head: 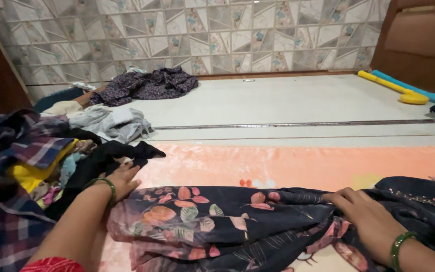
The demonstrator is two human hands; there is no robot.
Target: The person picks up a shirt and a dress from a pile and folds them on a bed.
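A dark navy garment with pink and orange leaf print (217, 221) lies spread across a peach blanket (288, 163) in front of me. My left hand (122, 180), with a green bangle on the wrist, rests flat at the garment's left edge, touching a black cloth (104, 158) beside it. My right hand (361, 211), also wearing a green bangle, presses down on the bunched folds at the garment's right side, fingers curled into the fabric.
A heap of mixed clothes, with plaid (11, 151) and yellow pieces, sits at the left. Grey clothes (112, 123) and a dark floral bundle (147, 84) lie farther back. Yellow and blue plastic bats (404, 90) rest near a wooden door at right. A tiled wall stands behind.
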